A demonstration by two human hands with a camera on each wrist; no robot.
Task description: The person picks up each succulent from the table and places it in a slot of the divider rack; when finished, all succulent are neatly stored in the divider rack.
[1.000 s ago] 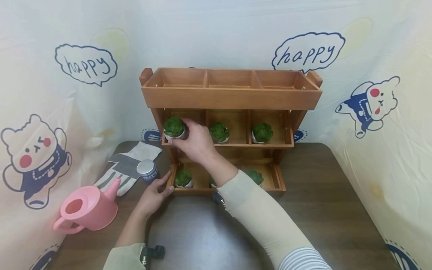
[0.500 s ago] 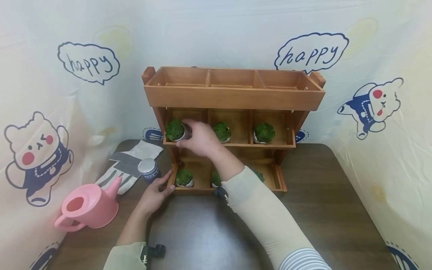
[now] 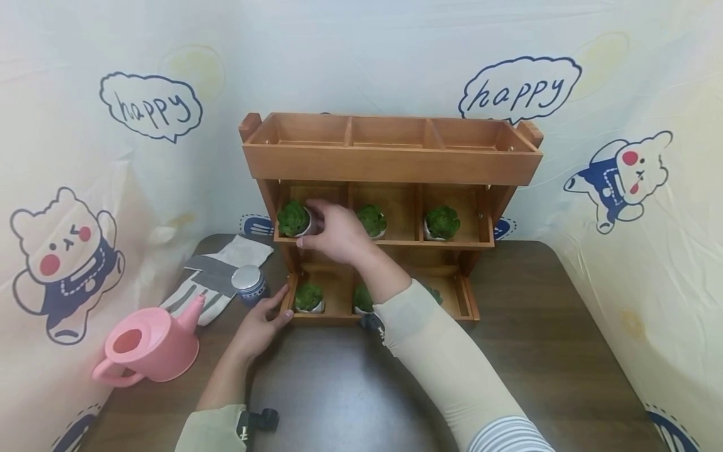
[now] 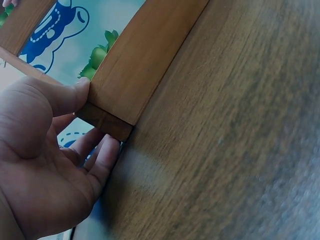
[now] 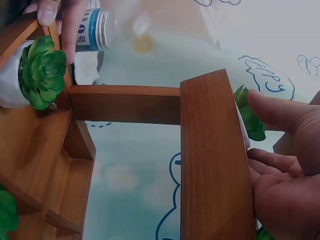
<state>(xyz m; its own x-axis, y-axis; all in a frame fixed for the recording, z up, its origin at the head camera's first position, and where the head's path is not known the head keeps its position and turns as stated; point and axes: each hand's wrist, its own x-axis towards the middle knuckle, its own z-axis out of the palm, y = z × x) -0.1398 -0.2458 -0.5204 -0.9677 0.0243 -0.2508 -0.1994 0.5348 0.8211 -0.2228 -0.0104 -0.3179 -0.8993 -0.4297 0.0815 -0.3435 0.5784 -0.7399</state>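
A three-tier wooden planter shelf [image 3: 390, 166] stands at the back of the table. My right hand [image 3: 339, 232] holds a small potted succulent [image 3: 292, 218] at the left compartment of the middle tier, thumb at the near side and fingers behind. In the right wrist view the tier's front board hides most of its white pot. My left hand [image 3: 260, 329] grips the shelf's bottom left corner; the left wrist view shows the thumb [image 4: 70, 97] on the front board's edge and fingers beside it. More succulents sit in the middle tier [image 3: 442, 222] and bottom tier [image 3: 309, 296].
Left of the shelf lie a grey-and-white glove [image 3: 206, 282] and a blue jar with a silver lid [image 3: 249, 285], close to my left hand. A pink watering can [image 3: 149, 345] stands at the table's left. My right forearm partly covers the bottom tier.
My right hand has shifted slightly right and down with the succulent, which now leans left in its compartment. Over the last half second little moves. My left hand keeps its place.
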